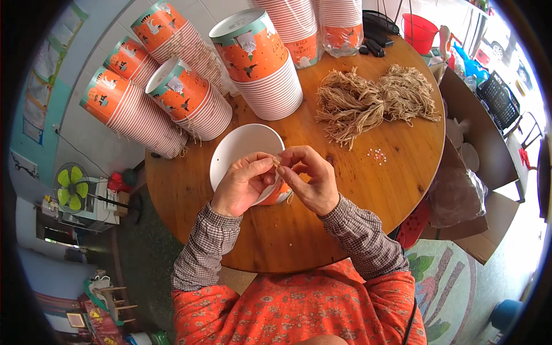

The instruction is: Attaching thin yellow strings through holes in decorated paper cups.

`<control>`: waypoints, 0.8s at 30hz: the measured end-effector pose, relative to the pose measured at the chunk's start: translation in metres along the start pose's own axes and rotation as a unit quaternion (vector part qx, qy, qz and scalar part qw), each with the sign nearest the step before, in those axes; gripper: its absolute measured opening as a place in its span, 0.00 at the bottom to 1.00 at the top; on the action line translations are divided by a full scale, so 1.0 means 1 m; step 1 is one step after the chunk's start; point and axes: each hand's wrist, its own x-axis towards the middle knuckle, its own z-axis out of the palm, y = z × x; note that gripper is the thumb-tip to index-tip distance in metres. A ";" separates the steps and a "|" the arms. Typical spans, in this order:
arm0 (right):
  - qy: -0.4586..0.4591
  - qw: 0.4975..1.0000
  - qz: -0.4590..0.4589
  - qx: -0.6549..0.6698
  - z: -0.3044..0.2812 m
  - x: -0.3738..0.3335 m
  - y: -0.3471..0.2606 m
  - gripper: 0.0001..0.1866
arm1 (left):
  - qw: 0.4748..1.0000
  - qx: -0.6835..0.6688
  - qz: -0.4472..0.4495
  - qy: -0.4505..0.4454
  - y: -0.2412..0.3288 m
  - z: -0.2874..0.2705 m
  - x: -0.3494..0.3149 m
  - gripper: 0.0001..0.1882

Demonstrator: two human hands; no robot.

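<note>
A small home-run craft workshop is showing here: stacks of orange paper buckets (172, 86) are piling up on a round wooden table (368, 190) beyond the working hands, bundles of tan cord (368, 100) are lying farther right of them, cardboard boxes (483, 144) are standing open to the right, and a small fan (72, 187) is sitting far left
</note>
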 end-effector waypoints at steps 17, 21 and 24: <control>0.000 0.994 0.065 0.082 -0.011 0.004 0.010 0.02 | 0.935 0.313 0.156 0.061 -0.004 0.022 -0.007 0.07; 0.000 0.986 0.097 0.138 -0.016 0.005 0.011 0.05 | 0.936 0.309 0.149 0.076 -0.004 0.020 -0.008 0.07; 0.013 0.984 0.105 0.143 -0.017 0.006 0.006 0.06 | 0.937 0.308 0.144 0.080 -0.004 0.020 -0.008 0.07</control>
